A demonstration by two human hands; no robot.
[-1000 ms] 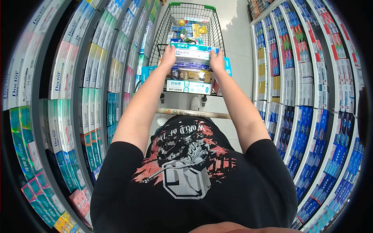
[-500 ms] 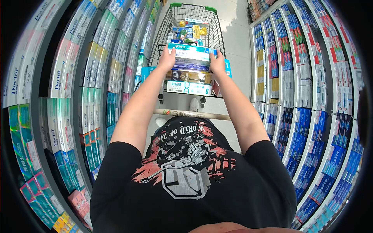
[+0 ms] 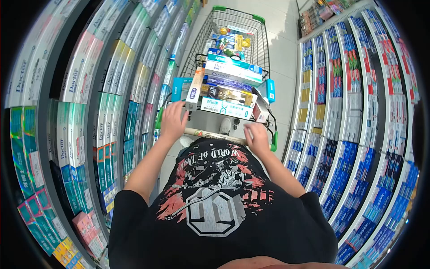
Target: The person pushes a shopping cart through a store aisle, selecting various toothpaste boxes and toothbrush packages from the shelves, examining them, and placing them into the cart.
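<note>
My left hand (image 3: 173, 122) is open, its fingers bent over the left part of the cart's handle bar (image 3: 215, 136). Near the bar's right end is my right hand (image 3: 257, 136), open with its fingers apart and holding nothing. Just beyond both hands, boxes stand upright at the near end of the shopping cart (image 3: 268, 49). They include a white and teal box (image 3: 226, 108) in front, a white and orange box (image 3: 194, 92) on its left and a Doctor box (image 3: 233, 67) behind. Whether either hand touches the bar is unclear.
Shelves of toothpaste boxes (image 3: 109, 106) run along the left. Shelves with blue and red packages (image 3: 351, 112) line the right. More packages (image 3: 226, 45) lie deeper in the cart. Tiled floor (image 3: 283, 76) shows beside the cart, and shoes (image 3: 225, 125) show below the bar.
Both hands have come off the sides of the Doctor box and moved back toward my body, beside the bar. The cart now appears slightly turned and shifted right. More of the boxes' surfaces shows.
</note>
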